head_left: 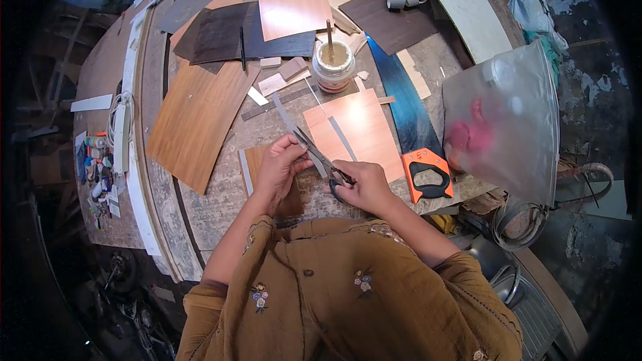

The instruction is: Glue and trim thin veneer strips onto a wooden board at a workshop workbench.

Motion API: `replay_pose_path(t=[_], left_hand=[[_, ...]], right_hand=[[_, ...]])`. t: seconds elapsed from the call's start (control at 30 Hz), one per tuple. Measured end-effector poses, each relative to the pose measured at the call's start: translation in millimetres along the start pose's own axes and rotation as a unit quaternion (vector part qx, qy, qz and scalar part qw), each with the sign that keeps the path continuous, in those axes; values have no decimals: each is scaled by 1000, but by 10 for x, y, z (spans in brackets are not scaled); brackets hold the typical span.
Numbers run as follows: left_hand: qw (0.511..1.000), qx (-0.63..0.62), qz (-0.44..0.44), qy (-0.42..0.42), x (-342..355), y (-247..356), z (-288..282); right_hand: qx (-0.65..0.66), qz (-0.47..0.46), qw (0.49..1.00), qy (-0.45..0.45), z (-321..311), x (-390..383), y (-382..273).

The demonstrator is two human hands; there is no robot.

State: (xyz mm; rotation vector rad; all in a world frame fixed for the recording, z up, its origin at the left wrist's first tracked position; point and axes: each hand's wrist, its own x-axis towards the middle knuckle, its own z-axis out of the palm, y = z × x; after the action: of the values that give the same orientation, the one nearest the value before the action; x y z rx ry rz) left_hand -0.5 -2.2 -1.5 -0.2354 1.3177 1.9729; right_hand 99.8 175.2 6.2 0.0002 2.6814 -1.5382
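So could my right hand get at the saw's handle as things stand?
Probably yes: the handle lies to the right of your right hand and nothing seems to cover it, but that hand holds the scissors, so it would likely need freeing first.

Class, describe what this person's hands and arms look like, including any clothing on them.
The left hand and right hand are bare, without gloves. The forearms are uncovered too. Loose mustard-brown sleeves end around the elbows; the right one carries a dark stitched line.
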Motion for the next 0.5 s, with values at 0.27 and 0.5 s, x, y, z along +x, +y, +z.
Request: replay_pose_path(t=[0.27, 0.5], left_hand=[[999, 31, -11, 4, -23, -24, 49], [1000, 16, -9, -18, -3, -40, 35]], right_hand=[[-8, 17, 1000, -17, -56, 50, -89], [-3, 14, 1000, -1, -24, 21, -61]])
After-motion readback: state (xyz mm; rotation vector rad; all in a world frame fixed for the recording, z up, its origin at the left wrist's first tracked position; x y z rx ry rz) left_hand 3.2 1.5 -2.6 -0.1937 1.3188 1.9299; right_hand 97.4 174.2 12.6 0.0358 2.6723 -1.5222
